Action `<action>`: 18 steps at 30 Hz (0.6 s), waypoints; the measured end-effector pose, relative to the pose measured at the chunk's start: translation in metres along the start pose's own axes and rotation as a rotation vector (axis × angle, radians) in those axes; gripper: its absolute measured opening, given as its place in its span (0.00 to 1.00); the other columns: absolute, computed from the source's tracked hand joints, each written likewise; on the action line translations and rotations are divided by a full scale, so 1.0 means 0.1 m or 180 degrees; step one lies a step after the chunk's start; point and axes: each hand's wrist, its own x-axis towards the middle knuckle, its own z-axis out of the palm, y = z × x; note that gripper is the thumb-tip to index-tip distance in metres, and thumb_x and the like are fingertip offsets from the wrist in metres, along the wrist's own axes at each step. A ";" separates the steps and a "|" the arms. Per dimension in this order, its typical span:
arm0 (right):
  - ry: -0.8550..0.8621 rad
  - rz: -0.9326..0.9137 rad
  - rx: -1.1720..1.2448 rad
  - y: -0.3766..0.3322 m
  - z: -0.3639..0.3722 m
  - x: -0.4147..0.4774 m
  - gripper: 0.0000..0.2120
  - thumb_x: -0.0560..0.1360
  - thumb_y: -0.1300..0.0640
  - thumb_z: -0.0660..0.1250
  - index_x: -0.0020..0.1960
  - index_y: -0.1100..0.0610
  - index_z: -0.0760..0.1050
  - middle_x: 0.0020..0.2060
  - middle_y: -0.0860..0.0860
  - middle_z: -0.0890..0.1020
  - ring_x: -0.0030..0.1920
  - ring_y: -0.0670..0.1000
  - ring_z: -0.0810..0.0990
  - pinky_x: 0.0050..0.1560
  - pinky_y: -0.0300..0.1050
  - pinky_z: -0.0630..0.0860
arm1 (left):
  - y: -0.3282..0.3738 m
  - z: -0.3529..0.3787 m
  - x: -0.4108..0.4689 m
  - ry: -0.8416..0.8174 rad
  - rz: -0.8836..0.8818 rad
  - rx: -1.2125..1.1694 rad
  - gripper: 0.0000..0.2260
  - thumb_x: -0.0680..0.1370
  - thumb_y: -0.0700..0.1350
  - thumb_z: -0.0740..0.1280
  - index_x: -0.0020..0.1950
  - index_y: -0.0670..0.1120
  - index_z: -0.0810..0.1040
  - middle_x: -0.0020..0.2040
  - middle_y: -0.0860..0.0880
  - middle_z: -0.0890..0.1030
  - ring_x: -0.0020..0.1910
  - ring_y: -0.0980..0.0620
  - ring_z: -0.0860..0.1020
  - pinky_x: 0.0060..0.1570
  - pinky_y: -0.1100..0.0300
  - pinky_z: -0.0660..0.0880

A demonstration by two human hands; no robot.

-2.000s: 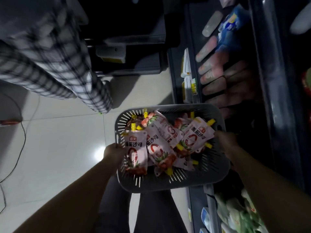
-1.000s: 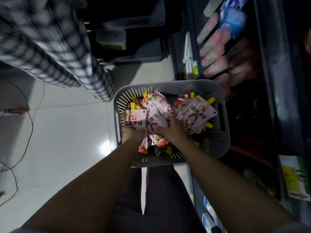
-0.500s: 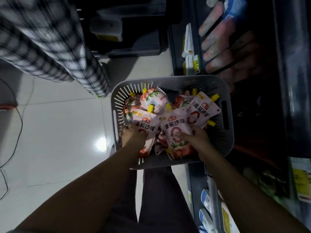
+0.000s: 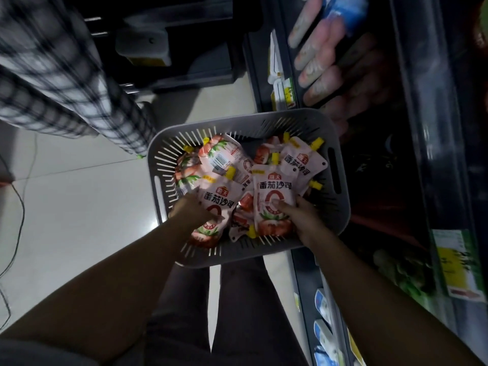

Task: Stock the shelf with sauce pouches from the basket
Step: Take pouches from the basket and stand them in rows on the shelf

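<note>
A grey slotted basket [image 4: 311, 122] sits on the floor in front of me, filled with several pink tomato sauce pouches with yellow caps. My left hand [image 4: 191, 213] grips one pouch [image 4: 219, 204] at the basket's left front. Beside it, my right hand [image 4: 301, 219] holds a second pouch [image 4: 272, 196] upright, thumb across its front. More pouches [image 4: 303, 161] lie loose toward the back. The dark shelf [image 4: 412, 143] runs along the right, with pouches [image 4: 314, 67] standing in a row on it.
A person in checked trousers [image 4: 66, 83] stands at the upper left. A dark low unit [image 4: 171, 48] is behind the basket. A cable [image 4: 18, 212] trails over the pale tiled floor at the left. Green and blue packets [image 4: 454, 265] fill lower shelves.
Both hands went from the basket's rims into it and each closed on a pouch. The two pouches are now lifted slightly, faces up.
</note>
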 end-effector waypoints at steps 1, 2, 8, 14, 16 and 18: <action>-0.0004 -0.0040 0.0022 -0.01 0.00 -0.01 0.20 0.72 0.61 0.71 0.63 0.58 0.74 0.55 0.58 0.82 0.53 0.56 0.82 0.51 0.51 0.80 | 0.01 -0.01 0.00 -0.0045 -0.0001 -0.0093 0.31 0.61 0.40 0.80 0.62 0.42 0.75 0.54 0.44 0.82 0.54 0.45 0.80 0.54 0.56 0.76; -0.0024 -0.0085 0.0064 -0.02 0.00 -0.03 0.20 0.72 0.61 0.71 0.63 0.58 0.74 0.55 0.57 0.82 0.52 0.56 0.82 0.49 0.49 0.80 | 0.04 -0.03 -0.01 -0.0097 -0.0039 -0.0252 0.30 0.62 0.38 0.79 0.62 0.41 0.76 0.54 0.44 0.82 0.53 0.46 0.80 0.52 0.57 0.76; -0.0321 -0.0427 0.0196 -0.31 -0.05 -0.22 0.12 0.75 0.61 0.68 0.58 0.57 0.76 0.53 0.56 0.82 0.48 0.53 0.82 0.46 0.47 0.81 | 0.30 -0.27 -0.22 -0.0197 0.0481 -0.0552 0.19 0.65 0.40 0.77 0.54 0.42 0.80 0.48 0.46 0.83 0.45 0.49 0.81 0.43 0.56 0.80; -0.0705 -0.0800 0.0839 -0.80 0.01 -0.57 0.10 0.74 0.61 0.67 0.55 0.55 0.78 0.46 0.52 0.85 0.45 0.51 0.84 0.45 0.46 0.82 | 0.83 -0.67 -0.76 -0.0850 0.1291 -0.1779 0.15 0.67 0.41 0.71 0.54 0.42 0.80 0.47 0.46 0.86 0.45 0.48 0.84 0.43 0.59 0.81; -0.0838 -0.0996 0.1050 -1.02 0.04 -0.71 0.14 0.71 0.59 0.68 0.56 0.57 0.78 0.46 0.52 0.86 0.46 0.52 0.84 0.44 0.46 0.82 | 1.01 -0.77 -0.92 -0.0862 0.1259 -0.2301 0.18 0.67 0.43 0.71 0.56 0.42 0.79 0.50 0.42 0.85 0.45 0.47 0.84 0.44 0.56 0.82; -0.0968 -0.1248 0.1162 -1.28 0.08 -0.89 0.20 0.69 0.57 0.68 0.60 0.61 0.76 0.48 0.55 0.85 0.46 0.52 0.85 0.45 0.46 0.81 | 1.20 -0.88 -1.10 -0.0941 0.1216 -0.2649 0.16 0.69 0.45 0.69 0.55 0.42 0.80 0.50 0.41 0.84 0.43 0.47 0.85 0.43 0.53 0.82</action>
